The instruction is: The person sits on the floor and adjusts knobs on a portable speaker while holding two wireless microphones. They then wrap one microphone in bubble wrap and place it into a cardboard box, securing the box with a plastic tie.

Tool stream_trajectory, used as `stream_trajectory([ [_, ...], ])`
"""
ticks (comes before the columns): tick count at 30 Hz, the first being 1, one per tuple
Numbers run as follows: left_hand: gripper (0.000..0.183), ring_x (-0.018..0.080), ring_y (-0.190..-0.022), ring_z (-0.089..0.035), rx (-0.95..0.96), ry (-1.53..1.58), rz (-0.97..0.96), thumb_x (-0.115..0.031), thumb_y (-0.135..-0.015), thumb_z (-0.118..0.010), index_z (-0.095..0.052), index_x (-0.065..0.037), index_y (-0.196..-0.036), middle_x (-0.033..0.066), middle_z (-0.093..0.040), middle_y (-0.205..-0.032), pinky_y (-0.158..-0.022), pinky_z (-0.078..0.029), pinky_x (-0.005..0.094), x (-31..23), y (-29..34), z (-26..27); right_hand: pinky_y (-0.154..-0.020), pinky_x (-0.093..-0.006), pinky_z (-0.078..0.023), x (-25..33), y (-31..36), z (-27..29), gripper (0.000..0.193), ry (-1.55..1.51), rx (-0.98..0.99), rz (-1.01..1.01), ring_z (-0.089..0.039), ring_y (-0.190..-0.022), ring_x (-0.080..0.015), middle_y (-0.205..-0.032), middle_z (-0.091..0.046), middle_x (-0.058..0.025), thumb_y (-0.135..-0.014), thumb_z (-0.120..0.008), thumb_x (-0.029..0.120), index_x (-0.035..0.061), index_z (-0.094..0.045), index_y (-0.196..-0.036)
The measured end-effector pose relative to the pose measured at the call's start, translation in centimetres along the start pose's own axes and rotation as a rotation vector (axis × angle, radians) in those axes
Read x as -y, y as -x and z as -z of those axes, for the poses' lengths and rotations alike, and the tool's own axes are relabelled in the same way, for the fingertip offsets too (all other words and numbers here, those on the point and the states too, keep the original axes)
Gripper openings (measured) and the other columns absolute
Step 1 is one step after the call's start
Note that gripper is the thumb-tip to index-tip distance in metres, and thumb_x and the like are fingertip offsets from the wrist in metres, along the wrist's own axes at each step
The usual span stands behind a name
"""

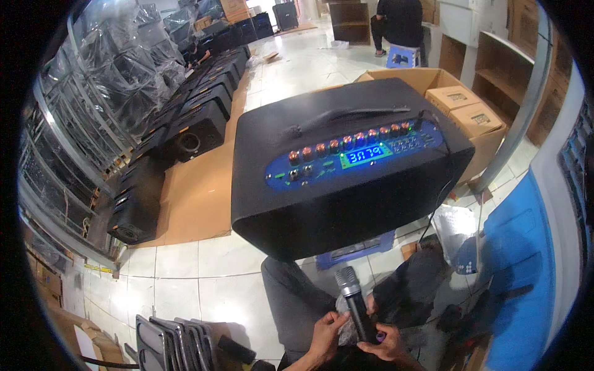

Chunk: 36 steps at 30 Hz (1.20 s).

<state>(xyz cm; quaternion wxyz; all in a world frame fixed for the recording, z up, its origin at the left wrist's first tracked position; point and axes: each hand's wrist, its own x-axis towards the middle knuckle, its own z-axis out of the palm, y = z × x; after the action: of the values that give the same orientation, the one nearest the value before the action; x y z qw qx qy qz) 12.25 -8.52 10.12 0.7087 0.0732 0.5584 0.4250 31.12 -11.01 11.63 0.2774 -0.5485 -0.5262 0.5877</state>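
Observation:
A black wireless microphone point(359, 315) with a silver grille head is tilted above my lap, its head pointing away from me. My right hand point(385, 345) is closed around its lower end. My left hand point(328, 335) pinches crinkled clear plastic point(342, 304) beside the microphone body; how far the plastic wraps round it is hard to see. Just beyond my knees stands a large black portable speaker point(346, 216) with a strap handle on top. Its blue control panel point(318, 166) carries a row of lit knobs and a glowing digital display point(365, 154).
Under the speaker shows a blue stool point(356, 252). Black speakers point(192, 133) line cardboard at left, beside metal racks point(59, 127). An open carton point(408, 75) holds small boxes. Folded metal frames point(176, 346) stand lower left; a blue plastic piece point(516, 229) is at right. One person point(401, 25) sits far back.

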Motion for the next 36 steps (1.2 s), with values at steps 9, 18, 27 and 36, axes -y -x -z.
stream_trajectory([
  [9, 0.037, 0.0245, -0.108, -0.058, 0.235, 0.241, -0.024, -0.017, -0.097, -0.053, -0.048, 0.004, -0.127, 0.0138, -0.060, -0.119, -0.092, -0.047, 0.0383, -2.5, -1.5, 0.6, -0.074, -0.0369, -0.050, -1.8, 2.2, 1.1, 0.033, 0.365, -0.330, 0.577, -0.061, -0.093, -0.0234, -0.101, -0.063, -0.0089, -0.069, -0.085, 0.024, 0.0149, -0.068, -0.096],
  [18, 0.045, 0.0240, -0.113, -0.058, 0.071, 0.519, 0.036, -0.031, -0.103, -0.046, -0.041, 0.004, -0.131, 0.0133, -0.053, -0.125, -0.100, -0.046, 0.0362, -2.8, -2.5, -1.3, -0.065, -0.0318, -0.049, 0.2, 6.2, 3.2, 0.045, 0.035, 0.070, -0.133, -0.063, -0.070, -0.0185, -0.081, -0.065, -0.0089, -0.067, -0.086, 0.023, -0.0026, -0.063, -0.095],
  [27, 0.040, 0.0188, -0.092, -0.062, 0.074, 0.301, -0.087, -0.037, -0.101, -0.049, -0.057, 0.000, -0.112, 0.0110, -0.066, -0.105, -0.081, -0.049, 0.0337, -2.3, -2.2, -2.2, -0.070, -0.0337, -0.049, 0.5, 5.2, 2.0, 0.047, 0.301, 0.111, -0.102, -0.063, -0.076, -0.0197, -0.082, -0.065, -0.0105, -0.067, -0.085, 0.032, -0.0009, -0.063, -0.093],
  [36, 0.039, 0.0156, -0.085, -0.061, 0.163, -0.006, -0.289, -0.035, -0.096, -0.058, -0.057, 0.001, -0.112, 0.0076, -0.065, -0.099, -0.074, -0.048, 0.0308, -1.1, -2.0, -0.4, -0.063, -0.0345, -0.049, 2.5, 3.7, 2.6, 0.039, 0.120, 0.188, -0.050, -0.060, -0.065, -0.0170, -0.072, -0.063, -0.0086, -0.072, -0.080, 0.031, -0.0003, -0.061, -0.084],
])
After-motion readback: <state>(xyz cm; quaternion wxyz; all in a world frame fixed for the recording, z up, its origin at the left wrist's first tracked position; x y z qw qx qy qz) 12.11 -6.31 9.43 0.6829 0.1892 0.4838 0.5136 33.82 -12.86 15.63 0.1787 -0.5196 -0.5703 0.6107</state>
